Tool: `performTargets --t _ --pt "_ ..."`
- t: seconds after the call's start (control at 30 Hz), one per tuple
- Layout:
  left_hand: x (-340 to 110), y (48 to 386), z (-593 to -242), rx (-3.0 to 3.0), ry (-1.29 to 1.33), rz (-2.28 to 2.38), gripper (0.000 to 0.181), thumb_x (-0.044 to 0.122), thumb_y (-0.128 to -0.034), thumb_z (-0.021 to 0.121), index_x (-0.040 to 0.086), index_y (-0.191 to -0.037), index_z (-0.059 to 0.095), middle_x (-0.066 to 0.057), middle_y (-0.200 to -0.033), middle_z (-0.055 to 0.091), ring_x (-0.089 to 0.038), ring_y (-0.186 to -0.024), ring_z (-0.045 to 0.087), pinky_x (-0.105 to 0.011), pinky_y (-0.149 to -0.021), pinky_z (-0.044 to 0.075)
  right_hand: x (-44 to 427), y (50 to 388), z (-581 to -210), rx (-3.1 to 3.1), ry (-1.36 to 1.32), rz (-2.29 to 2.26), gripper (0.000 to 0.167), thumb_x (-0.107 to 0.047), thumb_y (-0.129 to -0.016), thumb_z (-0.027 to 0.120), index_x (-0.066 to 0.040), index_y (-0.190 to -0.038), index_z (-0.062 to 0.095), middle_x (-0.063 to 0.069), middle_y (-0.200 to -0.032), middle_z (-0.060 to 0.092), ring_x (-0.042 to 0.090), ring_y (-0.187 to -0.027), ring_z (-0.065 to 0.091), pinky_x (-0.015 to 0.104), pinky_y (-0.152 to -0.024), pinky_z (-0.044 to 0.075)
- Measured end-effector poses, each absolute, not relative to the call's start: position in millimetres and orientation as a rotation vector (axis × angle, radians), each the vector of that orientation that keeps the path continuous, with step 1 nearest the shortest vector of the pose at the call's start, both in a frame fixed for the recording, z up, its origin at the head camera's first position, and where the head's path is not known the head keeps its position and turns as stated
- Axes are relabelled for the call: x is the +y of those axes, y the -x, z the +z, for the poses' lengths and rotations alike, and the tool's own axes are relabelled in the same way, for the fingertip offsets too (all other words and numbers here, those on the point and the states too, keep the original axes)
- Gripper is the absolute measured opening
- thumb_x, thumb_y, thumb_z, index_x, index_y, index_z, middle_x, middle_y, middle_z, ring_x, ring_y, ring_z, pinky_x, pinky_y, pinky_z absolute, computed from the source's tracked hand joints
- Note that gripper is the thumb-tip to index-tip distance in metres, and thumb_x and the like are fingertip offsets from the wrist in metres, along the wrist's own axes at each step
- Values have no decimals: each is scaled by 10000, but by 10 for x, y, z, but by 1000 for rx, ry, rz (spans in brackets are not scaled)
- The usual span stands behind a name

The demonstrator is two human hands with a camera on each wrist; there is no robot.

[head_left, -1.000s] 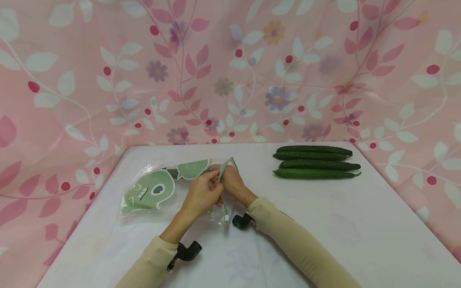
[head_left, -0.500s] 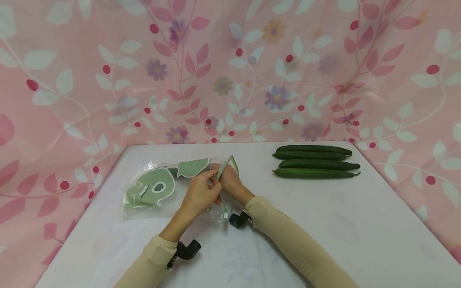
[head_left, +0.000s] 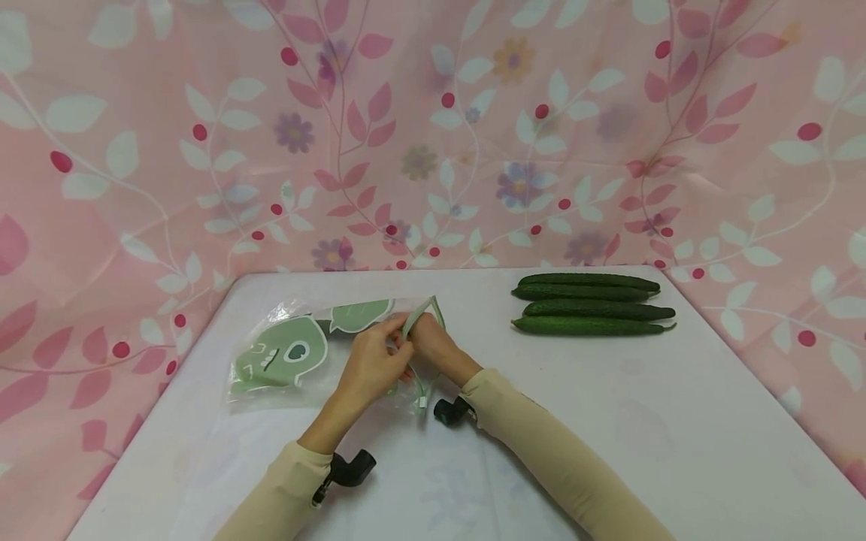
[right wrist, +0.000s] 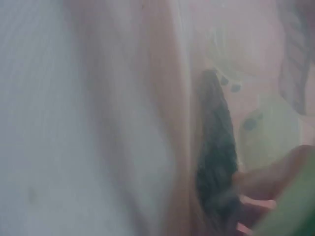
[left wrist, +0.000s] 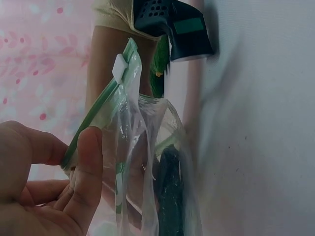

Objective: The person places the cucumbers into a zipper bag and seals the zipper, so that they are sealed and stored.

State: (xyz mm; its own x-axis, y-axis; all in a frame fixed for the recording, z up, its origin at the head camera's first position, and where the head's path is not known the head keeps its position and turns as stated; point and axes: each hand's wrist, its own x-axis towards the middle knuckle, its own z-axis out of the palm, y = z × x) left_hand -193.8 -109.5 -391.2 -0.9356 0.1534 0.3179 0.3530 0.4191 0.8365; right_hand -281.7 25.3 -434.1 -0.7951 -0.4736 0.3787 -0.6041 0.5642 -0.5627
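Observation:
A clear zip bag [head_left: 292,353] with green cartoon prints lies on the table, its green-edged mouth toward the right. My left hand [head_left: 372,364] pinches the green zip edge [left wrist: 91,110] between thumb and fingers and holds it up. Through the mouth reaches my right hand [head_left: 434,342], which grips a dark green cucumber [right wrist: 216,147] inside the bag. The fingers [right wrist: 268,174] meet the cucumber's side in the blurred right wrist view; the rest of that grip is hidden. A white zip slider [left wrist: 119,69] sits near one end of the zip.
Several cucumbers [head_left: 595,309] lie side by side at the back right of the white table [head_left: 609,421]. A pink floral cloth [head_left: 419,135] hangs behind the table. Each wrist carries a black camera mount [head_left: 353,469].
Both hands stay almost where they were, with the bag mouth shifting very slightly to the left. The other cucumbers lie as before.

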Motion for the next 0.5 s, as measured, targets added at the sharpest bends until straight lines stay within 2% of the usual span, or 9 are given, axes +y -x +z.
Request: performTargets --t 0.17,0.37,0.5 --pt "-1093 1936 -3910 -2500 428 -1539 457 0 -898 615 13 -1353 660 -46 -818 617 -130 -488 667 -318 -450 523 362 2763 -4274 -2718 -944 1011 58 -21 -944 691 -58 -924 732 6 -789 628 159 -772 541 288 -734 453" --pt "-1120 1953 -3881 -2521 419 -1493 482 6 -906 617 -46 -1385 619 -51 -867 634 -110 -501 669 -294 -431 484 526 2675 -4170 -2694 -1051 896 141 31 -970 640 -25 -1042 748 65 -948 722 203 -860 633 372 -811 518" --pt "-1134 1964 -3874 -2522 412 -1498 497 3 -900 624 -67 -1391 603 -55 -881 640 -104 -505 670 -291 -435 490 655 2635 -4148 -2675 -1051 922 222 26 -972 650 -42 -1157 752 79 -1065 750 171 -839 638 347 -776 527"
